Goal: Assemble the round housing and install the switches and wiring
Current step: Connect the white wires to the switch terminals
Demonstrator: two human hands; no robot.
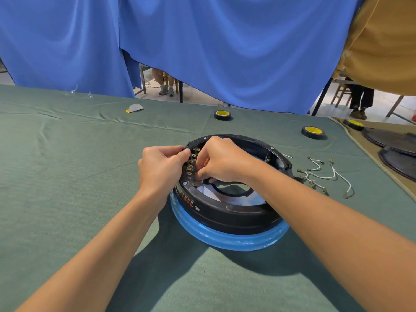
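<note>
A green cloth covers the table, with blue drapes hanging behind at twelve o'clock. Just right of centre sits the round housing, a black ring resting on a blue-wrapped rim. Inside its open well lie a white sheet and a black curved strip; along the inner wall at nine o'clock stands a row of switch terminals with brass tabs. Red print and a small oval mark show on the outer wall at seven o'clock, too small to read.

The left hand is curled, its fingers closed on the housing's rim by the terminals. The right hand reaches into the well, fingertips pinched together at the lower tabs; what they hold is hidden.

At three o'clock loose white wires lie on the cloth. Three tape rolls with yellow labels sit toward one o'clock.
</note>
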